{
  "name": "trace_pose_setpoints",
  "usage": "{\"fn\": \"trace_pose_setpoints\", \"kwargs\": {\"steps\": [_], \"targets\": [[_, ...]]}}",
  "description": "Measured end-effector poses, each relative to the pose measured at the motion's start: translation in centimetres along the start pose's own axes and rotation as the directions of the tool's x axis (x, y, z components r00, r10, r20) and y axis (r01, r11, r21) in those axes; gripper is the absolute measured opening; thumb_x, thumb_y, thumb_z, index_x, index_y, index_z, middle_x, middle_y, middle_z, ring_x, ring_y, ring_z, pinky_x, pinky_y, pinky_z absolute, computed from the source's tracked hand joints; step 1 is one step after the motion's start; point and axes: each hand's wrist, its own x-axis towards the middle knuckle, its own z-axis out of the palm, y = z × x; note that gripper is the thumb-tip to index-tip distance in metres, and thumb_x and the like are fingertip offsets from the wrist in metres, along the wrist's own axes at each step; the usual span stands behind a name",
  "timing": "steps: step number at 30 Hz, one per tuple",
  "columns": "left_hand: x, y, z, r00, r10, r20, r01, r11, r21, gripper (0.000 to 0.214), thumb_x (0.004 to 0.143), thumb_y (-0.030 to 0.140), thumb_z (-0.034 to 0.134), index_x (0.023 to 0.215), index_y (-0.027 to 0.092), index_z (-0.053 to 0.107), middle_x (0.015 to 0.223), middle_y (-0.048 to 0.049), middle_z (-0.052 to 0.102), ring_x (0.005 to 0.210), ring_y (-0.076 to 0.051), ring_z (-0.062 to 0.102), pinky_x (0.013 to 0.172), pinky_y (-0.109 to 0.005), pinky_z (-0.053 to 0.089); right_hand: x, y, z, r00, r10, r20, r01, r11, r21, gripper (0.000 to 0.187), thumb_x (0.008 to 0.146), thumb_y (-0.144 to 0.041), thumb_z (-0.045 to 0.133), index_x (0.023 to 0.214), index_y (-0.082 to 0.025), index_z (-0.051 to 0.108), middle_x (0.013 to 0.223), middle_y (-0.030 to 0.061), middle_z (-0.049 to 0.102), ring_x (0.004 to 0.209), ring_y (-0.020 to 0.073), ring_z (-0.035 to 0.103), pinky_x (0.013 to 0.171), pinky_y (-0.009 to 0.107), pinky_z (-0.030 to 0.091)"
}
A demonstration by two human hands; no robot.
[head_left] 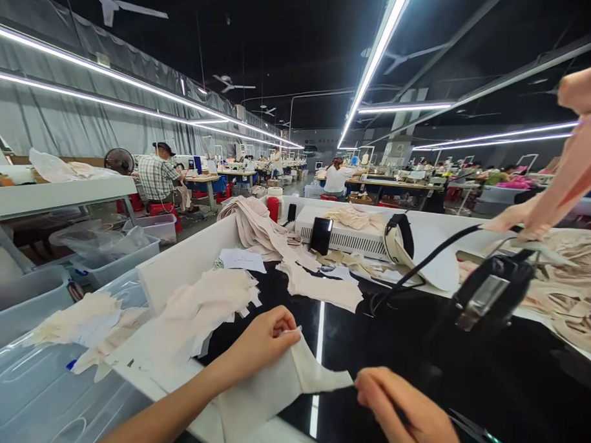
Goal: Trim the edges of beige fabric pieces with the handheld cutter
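Note:
A cream fabric piece lies partly over the glossy black tabletop and hangs toward me at the near edge. My left hand is closed on its upper corner, thumb against bent fingers. At the fabric's narrow right tip, my right hand has its fingertips pinched together on the end. Beyond my left hand is a pile of cream fabric pieces. Another cut piece lies flat further back. Scissors with teal handles rest to the right of my right hand, partly out of frame.
A black device with a metal plate and cable stands at the right, beside heaped fabric strips. At the back are a phone, a white vented box and a red spool. Plastic bins stand left; people sit at distant tables.

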Motion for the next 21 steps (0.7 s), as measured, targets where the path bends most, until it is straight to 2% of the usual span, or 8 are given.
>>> {"fn": "trace_pose_setpoints", "kwargs": {"steps": [2,4,6,9,12,15,18,21], "targets": [[0.4,1.0,-0.3,1.0,-0.017,-0.024,0.013,0.985,-0.174,0.024,0.101,0.044,0.068,0.108,0.021,0.062,0.083,0.0048,0.061,0.069,-0.013,0.055,0.063,-0.023,0.04,-0.1,0.1,1.6,0.951,0.177,0.252,-0.181,0.983,-0.009,0.046,0.11,-0.064,0.064,0.086,-0.03,0.085,0.081,0.0012,0.083,0.071,0.0206,0.079,0.068,0.026,0.062],[0.6,2.2,-0.5,0.998,-0.057,-0.04,0.035,0.91,-0.414,0.044,0.095,0.057,0.079,0.117,0.021,0.064,0.084,0.0048,0.061,0.067,-0.011,0.052,0.062,-0.023,0.038,0.5,-0.1,3.4,0.872,0.323,0.367,-0.359,0.933,0.032,0.052,0.105,-0.075,0.066,0.095,-0.029,0.088,0.095,0.0048,0.087,0.091,0.026,0.083,0.084,0.029,0.064],[0.5,3.3,-0.7,0.994,-0.1,-0.037,0.058,0.796,-0.602,0.063,0.085,0.065,0.091,0.123,0.021,0.065,0.086,0.0043,0.064,0.067,-0.01,0.051,0.06,-0.023,0.037,1.2,-0.6,5.1,0.83,0.356,0.429,-0.474,0.855,0.208,0.062,0.097,-0.085,0.07,0.104,-0.027,0.089,0.1,0.0072,0.087,0.1,0.03,0.081,0.093,0.035,0.064],[-0.1,4.1,-0.9,0.988,-0.144,-0.046,0.071,0.713,-0.698,0.077,0.078,0.069,0.1,0.13,0.022,0.067,0.09,0.0028,0.068,0.069,-0.011,0.056,0.06,-0.021,0.04,2.4,-1.3,7.0,0.796,0.394,0.459,-0.598,0.626,0.5,0.068,0.088,-0.087,0.081,0.114,-0.024,0.087,0.096,0.0058,0.084,0.092,0.0271,0.077,0.09,0.038,0.062],[-0.8,3.8,-1.4,0.98,-0.198,-0.035,0.104,0.649,-0.754,0.086,0.068,0.069,0.108,0.129,0.023,0.069,0.096,0.0012,0.074,0.083,-0.014,0.068,0.076,-0.025,0.056,3.9,-1.6,7.4,0.764,0.47,0.442,-0.642,0.478,0.6,0.068,0.084,-0.081,0.09,0.121,-0.025,0.083,0.095,0.0042,0.083,0.086,0.0236,0.074,0.082,0.035,0.06],[-1.6,2.8,-2.1,0.961,-0.25,0.117,0.253,0.63,-0.734,0.086,0.055,0.065,0.115,0.115,0.02,0.072,0.096,-0.0002,0.076,0.093,-0.018,0.074,0.095,-0.032,0.062,5.9,-1.3,7.0,0.778,0.463,0.424,-0.626,0.525,0.577,0.073,0.078,-0.085,0.093,0.116,-0.024,0.08,0.091,0.0015,0.08,0.08,0.0182,0.068,0.073,0.029,0.054],[-2.0,2.0,-2.5,0.92,-0.243,0.309,0.392,0.617,-0.682,0.082,0.053,0.073,0.113,0.099,0.018,0.073,0.098,-0.004,0.077,0.095,-0.019,0.075,0.098,-0.035,0.062,7.7,-0.9,6.6,0.768,0.418,0.485,-0.638,0.567,0.522,0.079,0.071,-0.089,0.094,0.11,-0.022,0.078,0.08,-0.0017,0.074,0.069,0.0139,0.061,0.065,0.026,0.049],[-1.4,1.5,-1.9,0.926,-0.198,0.321,0.373,0.604,-0.704,0.085,0.06,0.09,0.102,0.096,0.018,0.074,0.099,-0.0065,0.078,0.094,-0.02,0.076,0.096,-0.035,0.062,9.0,-0.7,6.7,0.747,0.363,0.557,-0.64,0.618,0.456,0.078,0.07,-0.089,0.095,0.105,-0.021,0.079,0.081,-0.0012,0.074,0.069,0.0124,0.06,0.066,0.025,0.049]]}}
